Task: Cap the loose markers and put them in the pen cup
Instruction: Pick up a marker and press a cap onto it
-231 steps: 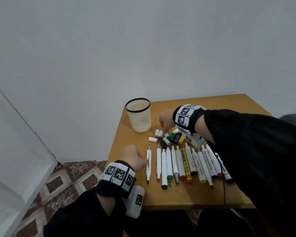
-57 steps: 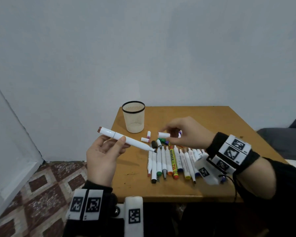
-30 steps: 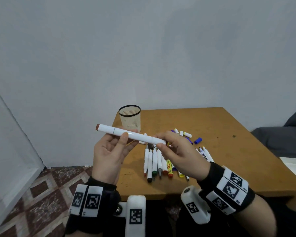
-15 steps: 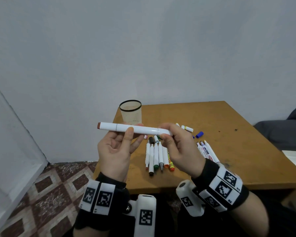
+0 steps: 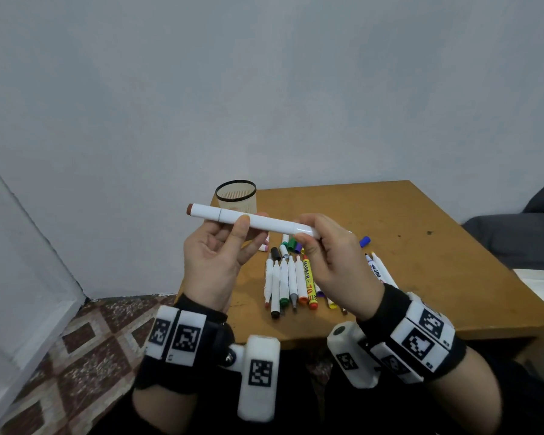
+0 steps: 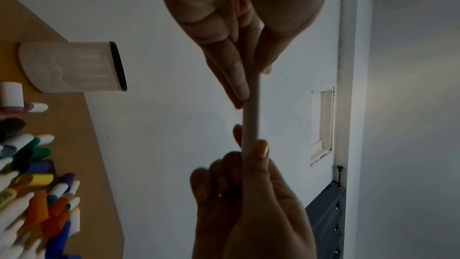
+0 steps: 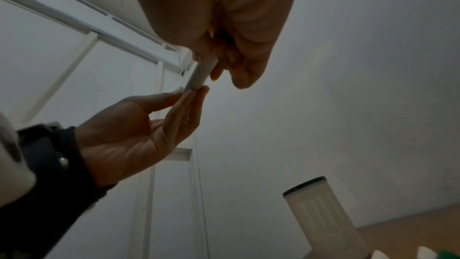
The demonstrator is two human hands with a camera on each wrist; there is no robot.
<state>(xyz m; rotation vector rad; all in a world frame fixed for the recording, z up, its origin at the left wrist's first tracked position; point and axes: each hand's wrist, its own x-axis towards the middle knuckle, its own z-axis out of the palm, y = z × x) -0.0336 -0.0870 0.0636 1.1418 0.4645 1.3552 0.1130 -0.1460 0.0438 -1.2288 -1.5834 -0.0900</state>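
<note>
Above the near edge of the wooden table [image 5: 421, 262], a white marker [image 5: 252, 220] is held level between both hands. Its barrel is pinched by the left hand [image 5: 212, 262], thumb in front, while its right end is gripped by the curled right hand [image 5: 333, 262]. Behind the marker, the pen cup [image 5: 236, 196] stands upright at the table's far corner; loose markers [image 5: 291, 282] lie below the hands.

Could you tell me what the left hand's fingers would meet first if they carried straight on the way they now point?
Probably nothing nearby: the left hand points upward, fingers behind the white marker it holds; past that only wall shows. The pen cup seems lower and farther, though depth is unclear.
</note>
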